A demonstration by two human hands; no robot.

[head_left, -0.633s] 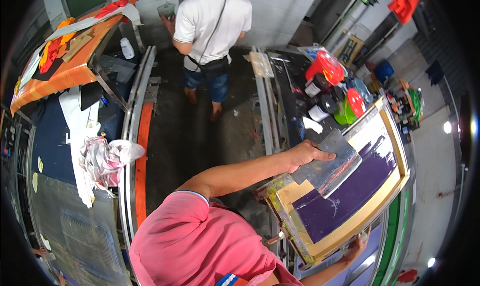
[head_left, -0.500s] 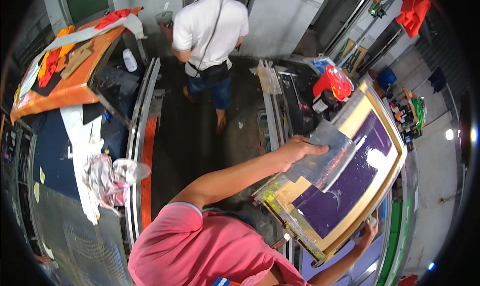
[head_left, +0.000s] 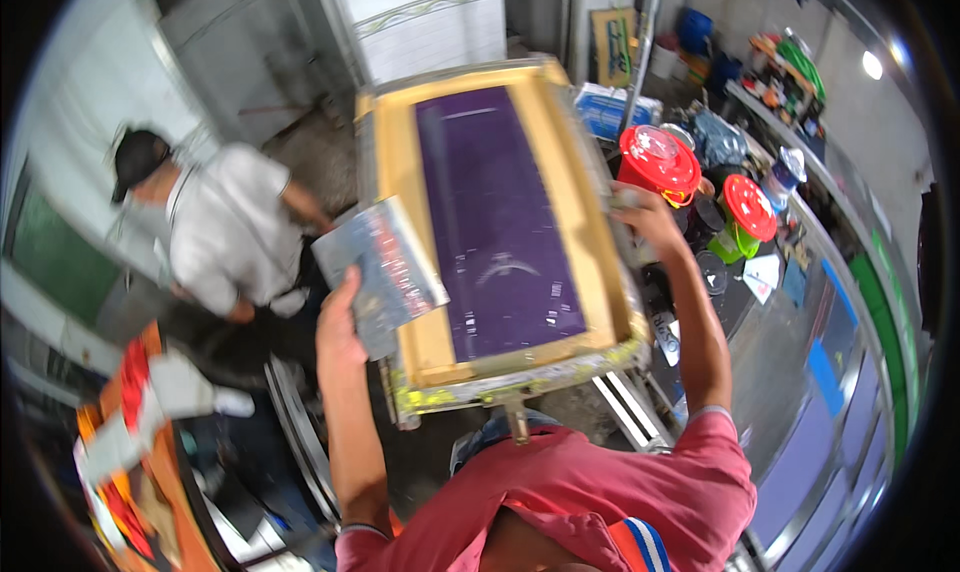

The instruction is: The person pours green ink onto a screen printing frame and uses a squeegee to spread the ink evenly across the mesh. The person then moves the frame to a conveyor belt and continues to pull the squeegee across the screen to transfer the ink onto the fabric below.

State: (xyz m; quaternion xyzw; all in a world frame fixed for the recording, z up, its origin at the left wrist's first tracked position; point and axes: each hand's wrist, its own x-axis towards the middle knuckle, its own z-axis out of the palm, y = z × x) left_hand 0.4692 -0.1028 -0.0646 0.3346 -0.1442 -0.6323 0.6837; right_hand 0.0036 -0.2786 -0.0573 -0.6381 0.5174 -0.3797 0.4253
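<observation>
A screen printing frame [head_left: 591, 262] hangs tilted in front of me, with a tan border and a glossy dark purple mesh panel [head_left: 490, 212] in its middle. Yellow-green paint stains its near end. My left hand [head_left: 343, 327] is closed on a flat grey squeegee [head_left: 370, 282], which has red smears and overlaps the frame's left side. The thumb lies on top; whether the hidden fingers also touch the frame, I cannot tell. My right hand [head_left: 648, 215] grips the frame's right edge, its fingertips partly hidden and slightly blurred.
A person in a white shirt [head_left: 225, 222] stands close on the left. Red-lidded buckets [head_left: 660, 162] and bottles crowd the bench at right, beside a long table with purple panels [head_left: 800, 462]. Orange-covered table [head_left: 170, 462] with cloth scraps stands at lower left; metal rails run below the frame.
My view has swung right. The frame has turned more upright before me, and my left hand with the squeegee has moved to its left side. My right hand now shows at its right edge.
</observation>
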